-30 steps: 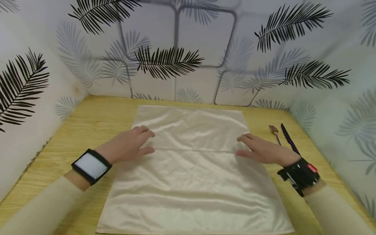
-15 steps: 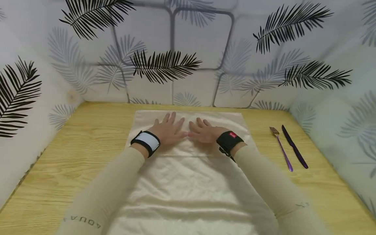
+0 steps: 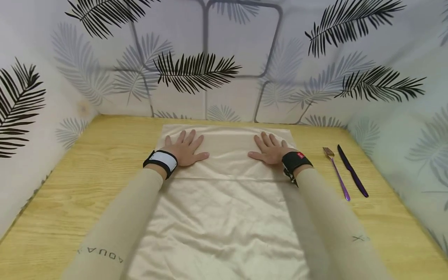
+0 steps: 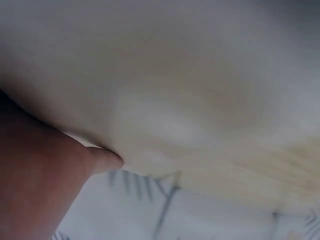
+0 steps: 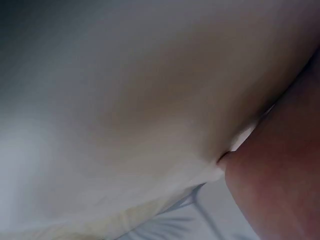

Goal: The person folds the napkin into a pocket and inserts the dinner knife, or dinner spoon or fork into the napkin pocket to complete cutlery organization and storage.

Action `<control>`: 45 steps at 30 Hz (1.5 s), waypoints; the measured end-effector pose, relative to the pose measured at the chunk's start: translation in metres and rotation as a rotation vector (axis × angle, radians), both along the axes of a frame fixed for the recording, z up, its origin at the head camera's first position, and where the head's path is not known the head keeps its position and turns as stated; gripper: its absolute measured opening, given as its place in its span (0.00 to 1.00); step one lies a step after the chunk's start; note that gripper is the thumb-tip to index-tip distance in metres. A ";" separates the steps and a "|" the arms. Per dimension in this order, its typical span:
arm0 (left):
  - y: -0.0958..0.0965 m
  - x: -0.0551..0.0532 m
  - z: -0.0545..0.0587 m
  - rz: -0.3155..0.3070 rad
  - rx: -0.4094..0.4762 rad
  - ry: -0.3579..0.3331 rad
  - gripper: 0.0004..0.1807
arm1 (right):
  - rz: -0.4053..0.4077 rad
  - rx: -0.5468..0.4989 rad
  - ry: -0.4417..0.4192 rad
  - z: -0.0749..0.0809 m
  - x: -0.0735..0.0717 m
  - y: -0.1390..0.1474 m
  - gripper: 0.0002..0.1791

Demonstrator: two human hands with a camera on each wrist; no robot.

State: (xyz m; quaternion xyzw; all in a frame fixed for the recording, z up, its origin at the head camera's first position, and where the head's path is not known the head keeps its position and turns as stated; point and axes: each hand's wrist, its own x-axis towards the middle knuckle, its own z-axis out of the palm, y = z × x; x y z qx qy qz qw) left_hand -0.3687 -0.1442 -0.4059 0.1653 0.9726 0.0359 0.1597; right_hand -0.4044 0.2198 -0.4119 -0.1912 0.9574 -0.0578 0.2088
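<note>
A cream satin-like cloth [image 3: 224,217] lies spread on the wooden table, with a crease running across it and wrinkles in its nearer part. My left hand [image 3: 185,151] rests palm down near the cloth's far left corner, fingers spread. Near the far right corner, my right hand [image 3: 270,151] presses flat with its fingers spread too. In the left wrist view the left hand [image 4: 45,170] lies along the pale cloth [image 4: 165,115]. The right wrist view has the right hand [image 5: 275,175] against the same cloth [image 5: 125,125], close up and blurred.
To the right of the cloth lie a purple-handled fork [image 3: 337,175] and a dark purple knife [image 3: 351,171], side by side. The wooden table [image 3: 105,155] ends at a white leaf-patterned backdrop [image 3: 231,97], which also rises on both sides.
Both hands reached forward onto the cloth's far part, came together at its middle, then slid apart toward its left and right edges. Fork and knife stayed in place.
</note>
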 end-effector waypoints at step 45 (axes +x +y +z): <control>-0.058 -0.007 0.058 -0.087 0.028 0.204 0.18 | -0.022 0.018 0.254 0.051 -0.012 0.071 0.22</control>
